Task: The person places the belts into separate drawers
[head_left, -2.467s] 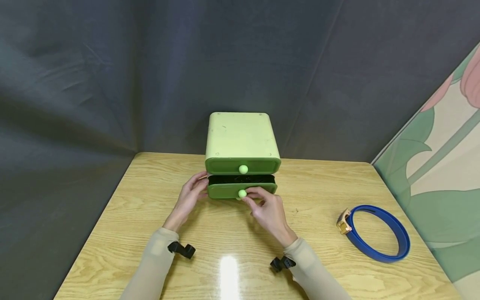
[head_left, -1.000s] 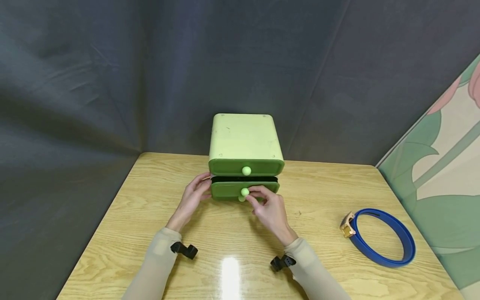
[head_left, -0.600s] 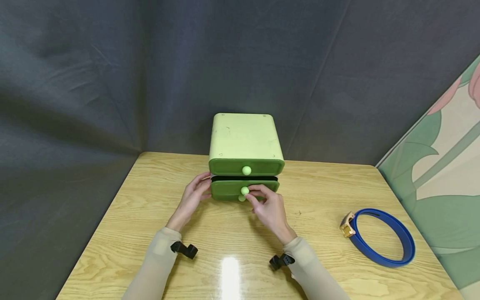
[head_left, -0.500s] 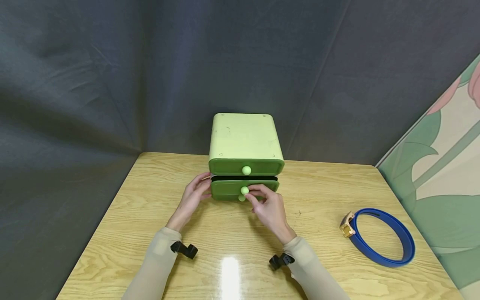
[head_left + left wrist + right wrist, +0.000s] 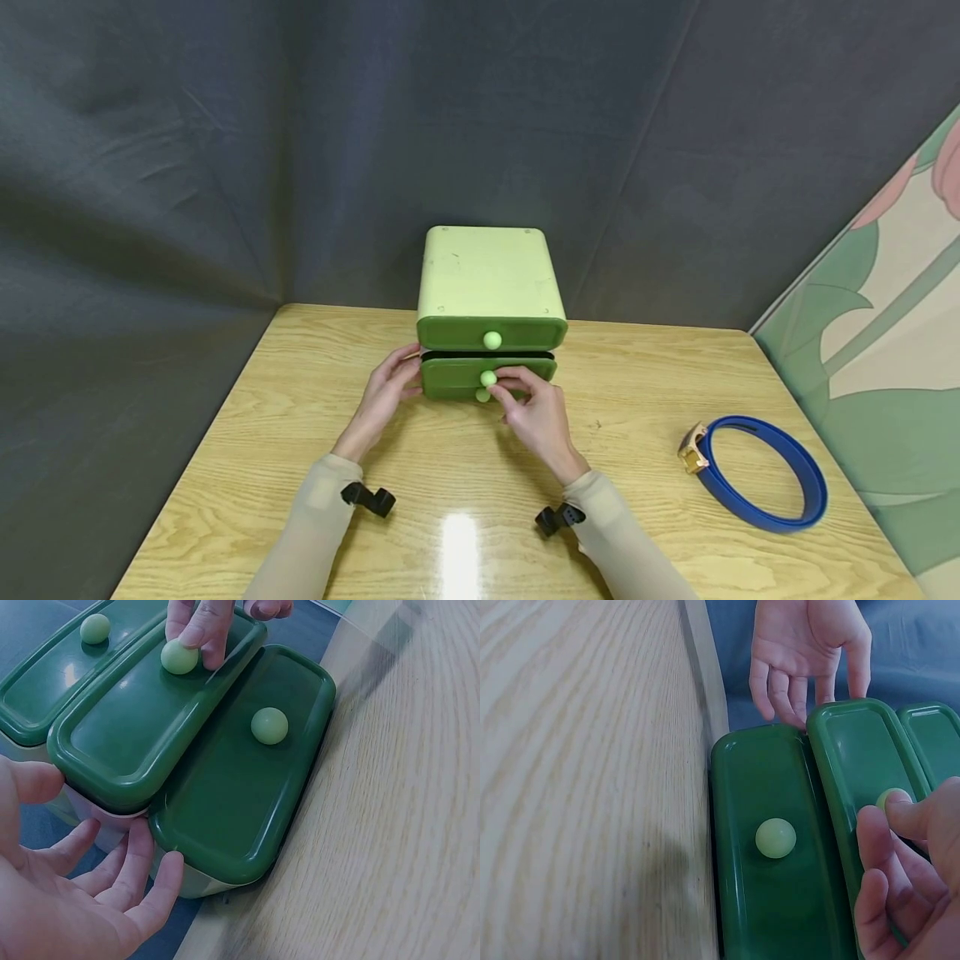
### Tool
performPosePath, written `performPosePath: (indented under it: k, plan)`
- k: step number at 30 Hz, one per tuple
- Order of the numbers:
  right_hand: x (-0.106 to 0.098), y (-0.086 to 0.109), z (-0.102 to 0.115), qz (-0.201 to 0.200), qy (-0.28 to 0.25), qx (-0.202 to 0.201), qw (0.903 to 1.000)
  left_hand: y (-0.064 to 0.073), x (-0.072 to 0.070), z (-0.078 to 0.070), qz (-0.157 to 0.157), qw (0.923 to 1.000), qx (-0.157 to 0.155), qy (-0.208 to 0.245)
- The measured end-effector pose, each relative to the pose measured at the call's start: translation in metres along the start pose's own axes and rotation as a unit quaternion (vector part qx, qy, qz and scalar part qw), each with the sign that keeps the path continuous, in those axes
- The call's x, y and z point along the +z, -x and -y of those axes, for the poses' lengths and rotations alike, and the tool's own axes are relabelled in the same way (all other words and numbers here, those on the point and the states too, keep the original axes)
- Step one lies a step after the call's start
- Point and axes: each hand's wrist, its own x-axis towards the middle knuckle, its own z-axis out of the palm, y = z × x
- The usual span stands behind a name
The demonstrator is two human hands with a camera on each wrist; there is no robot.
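A small light-green cabinet (image 5: pixel 491 271) with dark green drawer fronts stands at the back of the table. Its middle drawer (image 5: pixel 120 742) juts out a little past the top drawer (image 5: pixel 450 333) and the bottom drawer (image 5: pixel 240 780). My right hand (image 5: pixel 538 417) pinches the middle drawer's round pale-green knob (image 5: pixel 488 378) between thumb and fingers. At the cabinet's left side, my left hand (image 5: pixel 381 404) rests with spread, slightly bent fingers, its fingertips right at the edges of the middle and bottom drawers. A narrow dark gap shows above the middle drawer; its inside is hidden.
A coiled blue belt (image 5: pixel 806 475) with a gold-coloured buckle (image 5: pixel 693 450) lies on the right of the wooden table (image 5: pixel 247 467). Dark grey cloth (image 5: pixel 480 117) hangs behind the cabinet, and a flower-patterned panel (image 5: pixel 892 350) borders the right side.
The middle drawer has slid inward under my right hand, and the gap above it has narrowed. My left hand has stayed at the cabinet's left side.
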Motion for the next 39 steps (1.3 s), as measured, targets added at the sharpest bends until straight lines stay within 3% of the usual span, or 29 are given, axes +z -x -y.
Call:
performPosePath:
  k: [39]
  plan:
    - [0.0024,-0.0098,-0.0038,-0.012,-0.002,0.000,0.9999,0.0010,0.0008,-0.0019,-0.005,1.0000,-0.002,0.002]
